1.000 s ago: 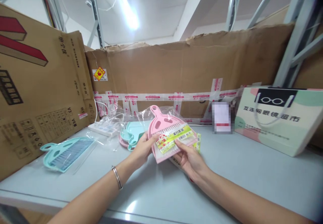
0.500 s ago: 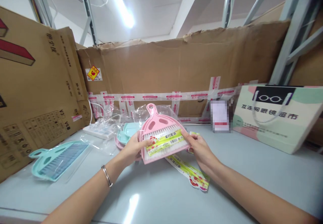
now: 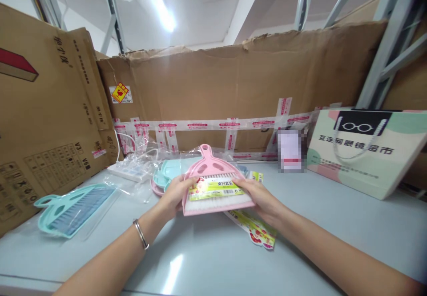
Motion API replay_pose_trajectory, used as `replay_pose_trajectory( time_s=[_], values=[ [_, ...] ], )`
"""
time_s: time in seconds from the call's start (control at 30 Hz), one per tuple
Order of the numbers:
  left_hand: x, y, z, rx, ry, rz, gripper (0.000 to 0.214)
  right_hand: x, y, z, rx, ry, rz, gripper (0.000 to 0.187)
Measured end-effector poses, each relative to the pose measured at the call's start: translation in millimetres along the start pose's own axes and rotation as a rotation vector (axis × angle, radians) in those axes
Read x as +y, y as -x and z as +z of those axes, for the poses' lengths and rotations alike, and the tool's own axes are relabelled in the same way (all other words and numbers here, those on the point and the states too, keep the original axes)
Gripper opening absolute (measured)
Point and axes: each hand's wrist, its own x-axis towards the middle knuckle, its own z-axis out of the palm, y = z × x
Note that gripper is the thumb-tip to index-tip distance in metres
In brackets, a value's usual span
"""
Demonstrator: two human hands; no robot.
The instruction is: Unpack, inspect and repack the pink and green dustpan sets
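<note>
Between my two hands is a pink dustpan (image 3: 206,154) with a white-bristled brush (image 3: 213,204) nested in it. A yellow-green printed label (image 3: 216,188) lies across the bristles. My left hand (image 3: 175,194) grips the pan's left edge, thumb on the label's left end. On the right edge my right hand (image 3: 258,194) is closed, its thumb pressing the label's right end. Below the pan, more printed labels (image 3: 258,231) lie on the table. Behind my left hand are turquoise dustpans (image 3: 162,176), partly hidden.
A bagged turquoise dustpan with brush (image 3: 71,211) lies left on the grey table (image 3: 140,265). Clear plastic wrap and a white power strip (image 3: 128,171) are behind it. Cardboard (image 3: 200,87) walls the back; a paper gift bag (image 3: 363,154) stands right.
The dustpan has turned from a slant to nearly level and come slightly lower, with the label now straight across the bristles. Both hands keep their hold.
</note>
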Motion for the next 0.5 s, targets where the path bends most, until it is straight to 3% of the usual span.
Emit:
replay_pose_trajectory(
  time_s=[0.13,0.23,0.33,0.5],
  values=[
    [2.8,5.0,-0.2,-0.078,-0.037,0.000,0.037,0.3,-1.4,-0.9,0.064,-0.011,0.050,0.021],
    [6.2,10.0,-0.8,-0.163,-0.050,0.041,0.055,-0.2,-2.4,-3.1,0.086,-0.002,0.026,0.019],
    [6.9,10.3,-2.3,-0.109,-0.075,0.036,0.063,-1.1,-1.0,-3.4,0.057,0.019,-0.004,0.021],
    [8.6,6.7,-2.3,0.053,-0.095,0.038,0.040,-12.1,7.0,-7.8,-0.121,-0.031,-0.051,0.031]
  ],
)
